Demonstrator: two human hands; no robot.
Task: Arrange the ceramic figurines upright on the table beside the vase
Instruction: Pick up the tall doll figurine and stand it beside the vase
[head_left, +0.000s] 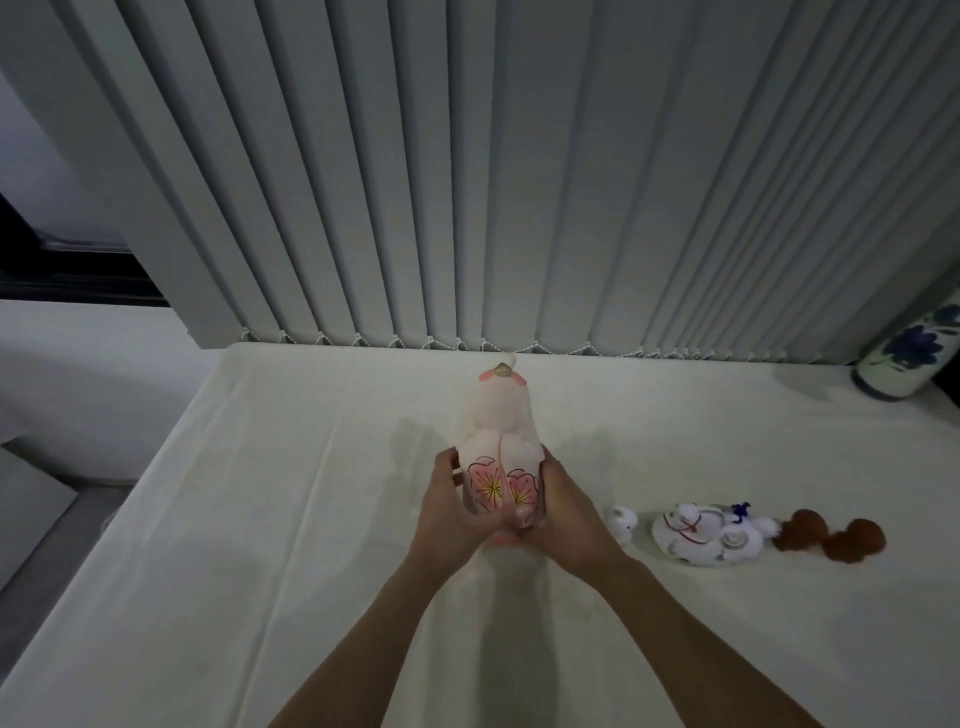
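Pale pink ceramic figurine painted with pink blossoms (500, 457), clasped at its lower body between left hand (451, 512) and right hand (563, 512), over the middle of the white-clothed table (260, 519). It is well apart from the blue-flowered white ceramic vase (906, 353) at the far right. Best carried right in both palms past the small white figurine (623, 524), the white figurine lying on its side (709, 532) and the two reddish-brown pieces (828, 535), then set base-flat beside the vase.

Grey vertical blinds (519, 182) hang behind the far edge, their bottom ends linked by a beaded chain (431, 343). A dark window frame (67, 270) shows at the left.
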